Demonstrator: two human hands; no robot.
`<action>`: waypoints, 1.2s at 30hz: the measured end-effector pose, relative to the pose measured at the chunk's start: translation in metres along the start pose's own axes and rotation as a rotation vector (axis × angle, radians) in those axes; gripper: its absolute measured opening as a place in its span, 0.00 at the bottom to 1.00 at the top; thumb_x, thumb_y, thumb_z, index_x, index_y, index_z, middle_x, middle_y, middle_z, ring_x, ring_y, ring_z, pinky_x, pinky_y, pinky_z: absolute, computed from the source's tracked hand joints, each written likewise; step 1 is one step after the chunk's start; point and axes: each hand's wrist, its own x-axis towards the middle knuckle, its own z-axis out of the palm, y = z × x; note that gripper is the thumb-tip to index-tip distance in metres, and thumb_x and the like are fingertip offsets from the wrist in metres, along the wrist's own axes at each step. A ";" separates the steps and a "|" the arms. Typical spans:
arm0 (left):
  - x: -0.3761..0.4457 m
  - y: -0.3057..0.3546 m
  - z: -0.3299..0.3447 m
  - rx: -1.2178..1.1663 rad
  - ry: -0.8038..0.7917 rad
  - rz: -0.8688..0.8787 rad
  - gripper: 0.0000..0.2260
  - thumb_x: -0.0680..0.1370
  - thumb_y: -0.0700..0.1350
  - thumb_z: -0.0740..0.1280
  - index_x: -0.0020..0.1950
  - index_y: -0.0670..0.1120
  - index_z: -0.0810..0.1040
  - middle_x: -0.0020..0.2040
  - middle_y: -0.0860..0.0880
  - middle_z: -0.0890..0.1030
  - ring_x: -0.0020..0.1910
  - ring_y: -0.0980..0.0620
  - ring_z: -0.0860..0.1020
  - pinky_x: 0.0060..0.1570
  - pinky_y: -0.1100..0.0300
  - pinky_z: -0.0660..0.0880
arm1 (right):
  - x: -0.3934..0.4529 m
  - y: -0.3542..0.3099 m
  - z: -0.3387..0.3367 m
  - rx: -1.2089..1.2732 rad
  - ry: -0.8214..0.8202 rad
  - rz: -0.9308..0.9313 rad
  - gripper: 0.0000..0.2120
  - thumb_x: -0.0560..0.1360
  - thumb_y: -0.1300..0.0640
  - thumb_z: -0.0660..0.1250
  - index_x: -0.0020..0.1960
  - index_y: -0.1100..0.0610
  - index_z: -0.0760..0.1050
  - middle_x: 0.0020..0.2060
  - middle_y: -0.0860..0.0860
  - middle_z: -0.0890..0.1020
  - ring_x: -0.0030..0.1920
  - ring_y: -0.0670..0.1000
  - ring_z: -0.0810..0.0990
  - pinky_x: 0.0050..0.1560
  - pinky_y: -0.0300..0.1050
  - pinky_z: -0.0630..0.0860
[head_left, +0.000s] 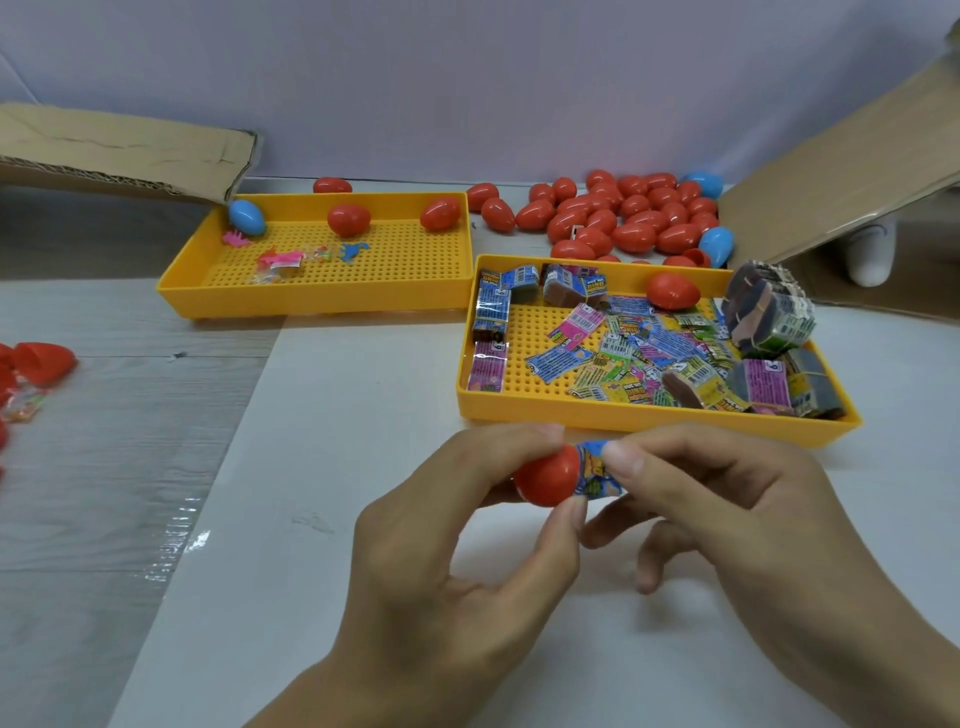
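Nearest, over the white table, the left hand pinches a red egg between thumb and fingertips. The right hand pinches a folded leaflet that touches the egg's right side. Just beyond lies a yellow tray of leaflets and banded bundles, with one red egg at its far wall. Farther left, a second tray holds small toys, two red eggs and a blue one. Behind, a pile of eggs lies between cardboard flaps.
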 end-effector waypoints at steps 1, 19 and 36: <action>0.000 0.000 0.001 0.009 0.009 0.001 0.13 0.73 0.42 0.72 0.57 0.41 0.80 0.52 0.48 0.83 0.49 0.51 0.84 0.48 0.61 0.81 | 0.000 0.001 0.000 0.061 -0.003 0.025 0.13 0.66 0.45 0.74 0.42 0.55 0.86 0.36 0.54 0.85 0.37 0.57 0.86 0.25 0.41 0.75; -0.001 0.000 0.005 -0.271 0.114 -0.194 0.11 0.72 0.43 0.73 0.54 0.51 0.80 0.48 0.53 0.85 0.44 0.50 0.86 0.45 0.62 0.81 | -0.008 0.003 0.010 -0.018 0.048 -0.126 0.08 0.68 0.53 0.75 0.47 0.49 0.86 0.39 0.52 0.87 0.38 0.51 0.86 0.29 0.42 0.80; 0.002 0.000 0.003 0.060 -0.118 -0.064 0.15 0.74 0.48 0.69 0.59 0.46 0.79 0.59 0.53 0.81 0.58 0.59 0.81 0.55 0.58 0.80 | -0.003 0.002 0.010 0.203 0.003 0.237 0.15 0.63 0.49 0.72 0.40 0.60 0.83 0.37 0.63 0.85 0.35 0.55 0.84 0.30 0.40 0.78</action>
